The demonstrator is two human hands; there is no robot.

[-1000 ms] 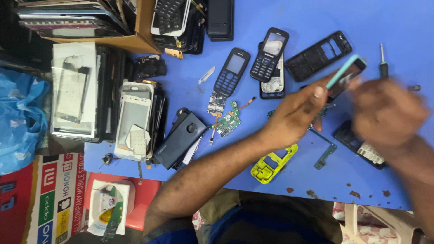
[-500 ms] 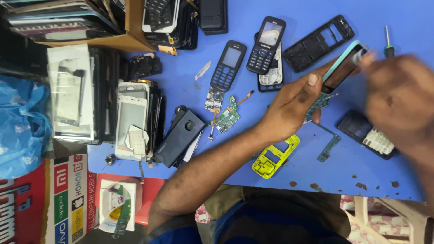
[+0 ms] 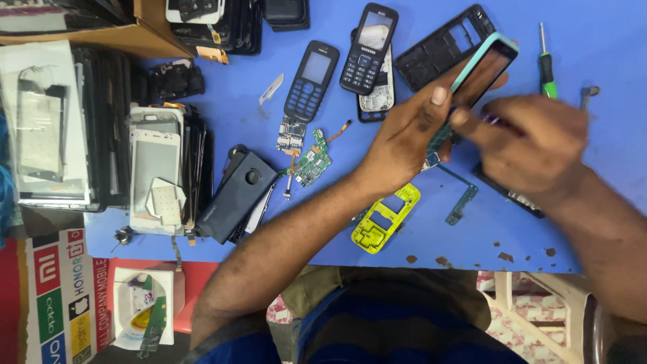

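My left hand (image 3: 408,138) grips a teal-framed phone body (image 3: 482,71), tilted up above the blue table (image 3: 606,40). My right hand (image 3: 532,138) is closed beside it, pinching a small purple-handled tool whose tip meets the phone's lower end; most of the tool is hidden. A yellow phone frame (image 3: 385,218) lies just under my left wrist. A green circuit board (image 3: 311,162) lies left of that hand.
Two dark keypad phones (image 3: 311,81) (image 3: 368,48) and a black phone frame (image 3: 441,50) lie at the back. A green screwdriver (image 3: 546,64) lies far right. A black phone cover (image 3: 237,195), stacked white screens (image 3: 155,168) and a cardboard box (image 3: 145,34) crowd the left.
My hands and the teal phone sit further left and lower in view than before, as the camera shifted. My right hand has closed in on the phone's lower end.
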